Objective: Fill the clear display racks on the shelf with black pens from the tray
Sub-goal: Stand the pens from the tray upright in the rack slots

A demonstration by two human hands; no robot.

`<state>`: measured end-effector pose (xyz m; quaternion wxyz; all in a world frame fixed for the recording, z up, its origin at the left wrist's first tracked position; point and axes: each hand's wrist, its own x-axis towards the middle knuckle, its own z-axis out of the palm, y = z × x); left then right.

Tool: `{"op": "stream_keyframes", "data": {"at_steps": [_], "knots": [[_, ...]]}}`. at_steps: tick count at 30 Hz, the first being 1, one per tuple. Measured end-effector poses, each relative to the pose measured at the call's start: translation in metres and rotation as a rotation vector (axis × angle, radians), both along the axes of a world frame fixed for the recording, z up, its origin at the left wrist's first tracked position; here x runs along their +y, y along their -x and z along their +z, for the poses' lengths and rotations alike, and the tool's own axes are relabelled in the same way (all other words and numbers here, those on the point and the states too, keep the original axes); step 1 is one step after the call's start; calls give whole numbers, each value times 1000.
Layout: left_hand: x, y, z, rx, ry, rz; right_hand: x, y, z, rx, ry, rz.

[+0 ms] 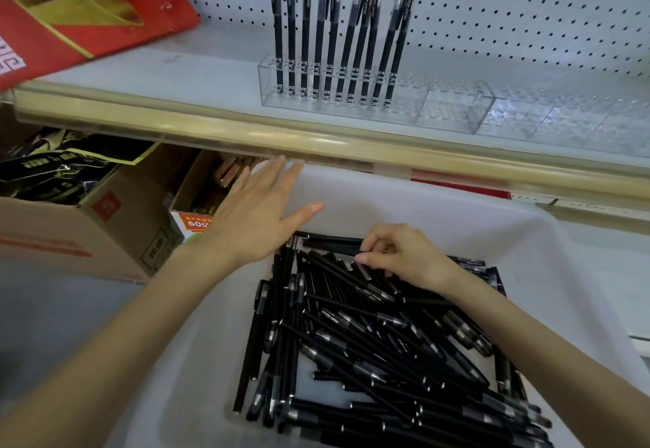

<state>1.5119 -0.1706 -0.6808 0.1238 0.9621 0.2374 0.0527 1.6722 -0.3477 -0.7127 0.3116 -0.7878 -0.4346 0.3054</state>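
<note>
Though ten-ish pens (334, 36) stand in the left rack (271, 85), right racks (548, 120) sit empty; right hand (408, 257) pinches a pen (334, 248) in the tray (548, 247), left hand (256, 219) is open.

Your right hand (404, 257) curls over the pens (387, 342), its pinch hidden. The tray (351, 194) runs off the bottom edge; the rightmost rack (562, 115) blurs.

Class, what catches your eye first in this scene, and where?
A jumbled heap of black plastic pens fills the white translucent tray at the bottom, the right hand pinching one. On the shelf above, a row of black pens stands upright in a clear plastic rack.
</note>
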Motion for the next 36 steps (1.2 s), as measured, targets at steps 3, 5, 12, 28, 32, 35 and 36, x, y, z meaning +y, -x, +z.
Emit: {"op": "stream_keyframes", "data": {"at_steps": [3, 5, 12, 28, 32, 35, 36], "knots": [[-2, -4, 13, -123, 44, -57, -3, 2, 30, 58, -144, -99], [-5, -8, 25, -275, 41, -80, -7, 2, 53, 162, -248, -166], [5, -53, 68, -483, -46, -209, -15, -26, 134, 344, -584, -255], [2, -122, 85, -249, -167, -271, 51, -123, 196, 329, -665, -281], [4, -125, 81, -258, -181, -266, 66, -129, 195, 135, -644, -289], [5, -127, 81, -281, -170, -268, 76, -134, 193, 58, -660, -303], [6, -128, 81, -284, -157, -268, 79, -136, 192, 40, -654, -295]]}}
